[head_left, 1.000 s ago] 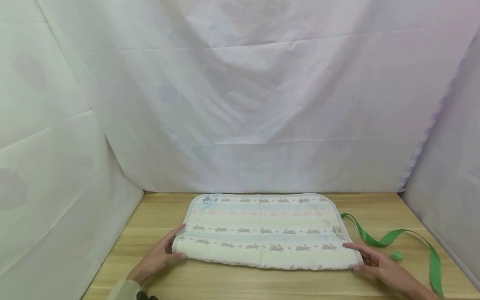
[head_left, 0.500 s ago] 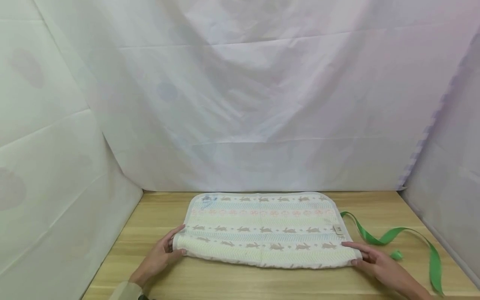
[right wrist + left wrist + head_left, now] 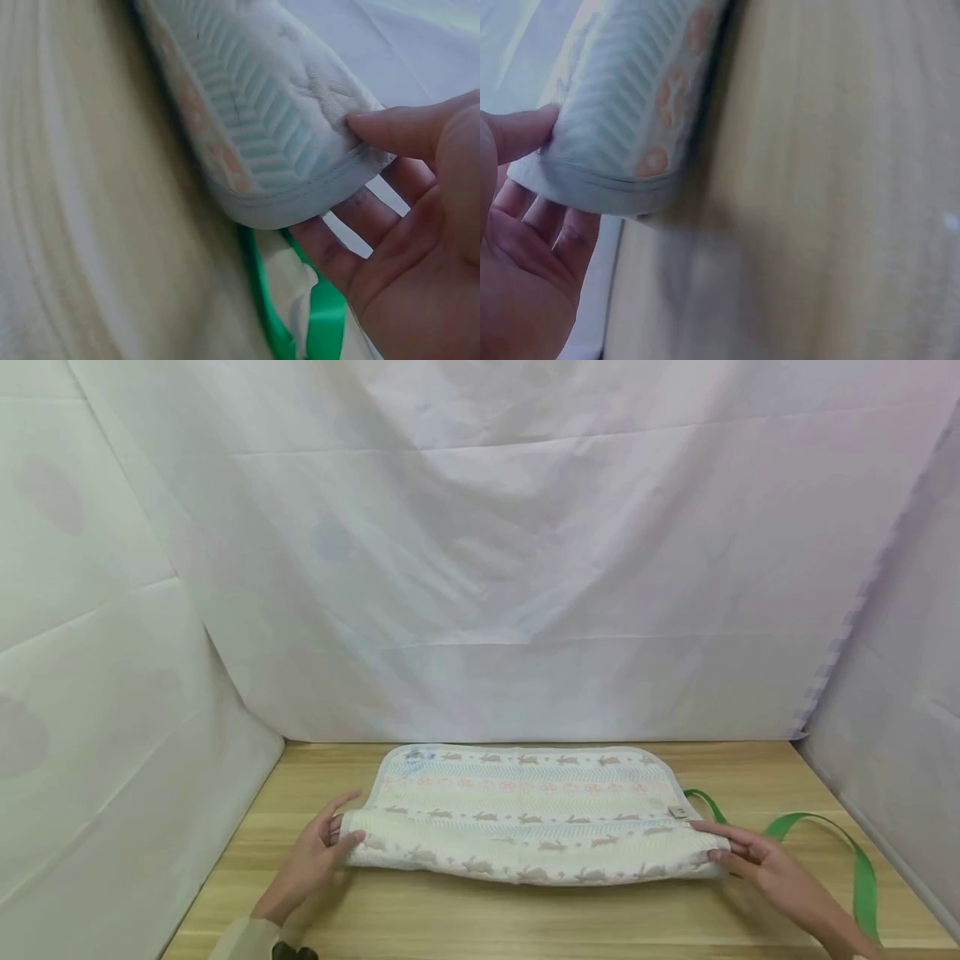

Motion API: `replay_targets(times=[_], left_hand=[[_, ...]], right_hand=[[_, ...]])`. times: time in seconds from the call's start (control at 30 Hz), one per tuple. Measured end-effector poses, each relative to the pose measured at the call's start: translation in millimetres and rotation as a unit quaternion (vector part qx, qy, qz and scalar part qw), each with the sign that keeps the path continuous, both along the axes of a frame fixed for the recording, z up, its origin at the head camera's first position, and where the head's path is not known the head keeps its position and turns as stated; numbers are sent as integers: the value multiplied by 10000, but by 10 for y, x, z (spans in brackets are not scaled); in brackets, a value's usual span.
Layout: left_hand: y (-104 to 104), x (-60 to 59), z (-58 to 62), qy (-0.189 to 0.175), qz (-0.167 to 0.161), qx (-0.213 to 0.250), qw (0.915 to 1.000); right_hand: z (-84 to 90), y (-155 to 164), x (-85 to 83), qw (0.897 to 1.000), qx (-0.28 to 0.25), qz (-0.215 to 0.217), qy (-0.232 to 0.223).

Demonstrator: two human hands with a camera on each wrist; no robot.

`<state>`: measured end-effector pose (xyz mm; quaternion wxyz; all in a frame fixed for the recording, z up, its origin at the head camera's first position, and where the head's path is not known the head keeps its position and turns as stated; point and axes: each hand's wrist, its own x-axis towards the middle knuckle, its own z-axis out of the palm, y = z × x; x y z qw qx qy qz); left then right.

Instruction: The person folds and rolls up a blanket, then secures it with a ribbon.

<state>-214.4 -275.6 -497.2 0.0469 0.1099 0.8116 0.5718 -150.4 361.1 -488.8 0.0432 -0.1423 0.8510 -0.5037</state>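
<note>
A quilted cloth (image 3: 525, 810) with rows of rabbits and pastel stripes lies across the wooden table (image 3: 525, 918). Its near long edge is lifted and turned over toward the back. My left hand (image 3: 341, 835) pinches the cloth's left end, with the thumb on top and the fingers underneath. In the left wrist view the cloth's bound edge (image 3: 607, 187) sits between the thumb and fingers of that hand (image 3: 532, 240). My right hand (image 3: 716, 845) pinches the right end the same way. The right wrist view shows that hand (image 3: 397, 217) with the cloth (image 3: 262, 127) over its fingers.
A green ribbon (image 3: 832, 835) lies in loops on the table at the right, partly under the cloth's right end and under my right hand; it shows again as the ribbon (image 3: 315, 322) in the right wrist view. White sheets hang behind and on both sides.
Both hands have raised the cloth's near edge off the table and rolled it toward the back. The visible flat part of the cloth is now narrower.
</note>
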Motion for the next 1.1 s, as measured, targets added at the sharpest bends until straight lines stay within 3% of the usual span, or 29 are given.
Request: replay_targets(times=[0.17, 0.33, 0.5, 0.73, 0.87, 0.97, 1.1], left_hand=[[19, -27, 113, 235, 37, -196, 9995], [22, -26, 140, -345, 98, -378, 9986], [-28, 33, 45, -793, -241, -756, 9937], [-91, 118, -36, -699, -555, -1373, 9865], [-111, 132, -40, -835, -657, -1369, 9849], [-117, 137, -54, -930, -542, -1342, 9851], [-138, 129, -97, -1118, -389, -1130, 9865]], right_hand=[[123, -53, 10, 9993, 61, -368, 60], [128, -57, 15, 9983, -90, -440, -375], [50, -47, 70, 9935, 136, -126, -1125], [-84, -43, 93, 9943, 841, 120, -638], [-63, -36, 79, 9914, 969, -46, -878], [-33, -38, 69, 9880, 812, -233, -1290], [-43, -40, 57, 9851, 222, -252, -1686]])
